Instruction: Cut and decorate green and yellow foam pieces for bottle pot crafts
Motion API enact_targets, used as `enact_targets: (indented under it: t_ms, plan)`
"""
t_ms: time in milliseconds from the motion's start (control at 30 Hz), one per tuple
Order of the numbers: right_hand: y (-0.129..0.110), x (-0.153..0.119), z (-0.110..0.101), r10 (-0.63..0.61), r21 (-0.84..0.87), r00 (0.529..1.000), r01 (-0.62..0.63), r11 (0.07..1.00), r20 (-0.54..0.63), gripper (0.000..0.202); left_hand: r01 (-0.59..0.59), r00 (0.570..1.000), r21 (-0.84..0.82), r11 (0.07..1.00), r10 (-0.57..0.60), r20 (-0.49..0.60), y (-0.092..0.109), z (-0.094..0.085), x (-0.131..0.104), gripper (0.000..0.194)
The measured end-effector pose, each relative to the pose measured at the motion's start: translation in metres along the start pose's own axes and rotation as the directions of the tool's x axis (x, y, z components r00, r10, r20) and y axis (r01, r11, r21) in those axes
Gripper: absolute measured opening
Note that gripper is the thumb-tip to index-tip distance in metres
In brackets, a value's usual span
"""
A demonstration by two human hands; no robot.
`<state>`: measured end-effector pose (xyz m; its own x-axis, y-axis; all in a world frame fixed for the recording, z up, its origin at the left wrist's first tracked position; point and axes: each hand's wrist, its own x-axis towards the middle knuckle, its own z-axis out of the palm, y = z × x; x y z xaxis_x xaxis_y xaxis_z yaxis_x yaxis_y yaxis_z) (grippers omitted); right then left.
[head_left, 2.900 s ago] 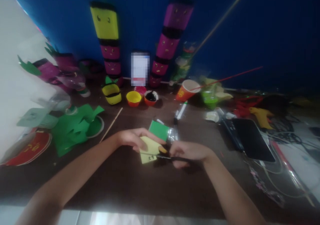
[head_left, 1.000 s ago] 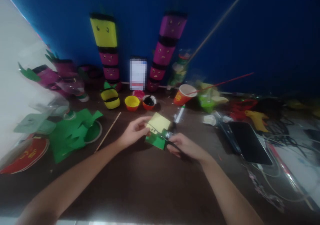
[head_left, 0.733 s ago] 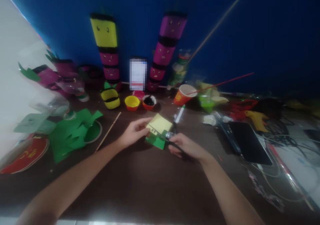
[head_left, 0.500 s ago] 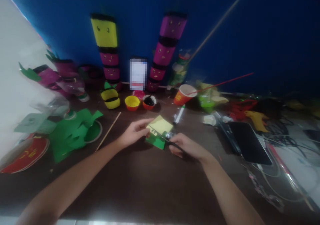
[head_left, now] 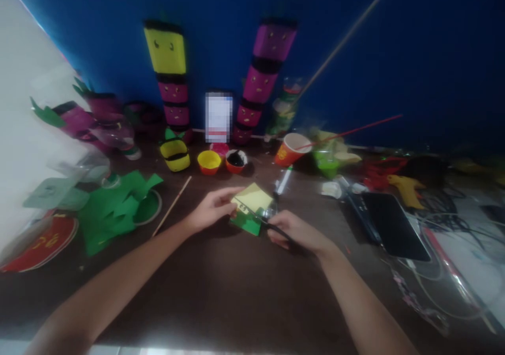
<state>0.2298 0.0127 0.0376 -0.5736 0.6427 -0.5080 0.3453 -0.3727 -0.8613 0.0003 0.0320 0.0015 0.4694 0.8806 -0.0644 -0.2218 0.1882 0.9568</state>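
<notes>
Over the middle of the dark table, my left hand pinches the left edge of a pale yellow paper piece with a small drawn face near its lower edge. My right hand is closed around the dark handles of a pair of scissors. Their blades lie along the paper's lower edge, pointing up and left toward my left fingers. Beneath them shows a green paper piece. A clear, shiny object sits just beyond the scissors; its kind is blurred.
Behind my hands stand a yellow paint cup, a black paint cup and a red paper cup. A marker lies just beyond the paper. Green cut sheets spread at left; a tablet and cables lie at right.
Both hands, the paper and the scissors keep nearly the same position. The whole view has shifted very slightly.
</notes>
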Motion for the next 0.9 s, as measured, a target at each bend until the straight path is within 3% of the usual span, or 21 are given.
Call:
enact_targets:
  t_ms: [267,900]
  plan:
    - [-0.0015,-0.0005,-0.0007,0.007,-0.033,1.0,-0.007,0.999,-0.001,0.04,-0.009,1.0,-0.035,0.999,0.01,0.028,0.0009,-0.0003,0.0,0.044]
    - [0.0019,-0.0006,-0.0033,-0.005,-0.054,1.0,0.006,0.999,0.01,0.042,0.032,0.999,0.06,0.998,-0.034,0.042,0.0054,0.0,-0.0013,0.045]
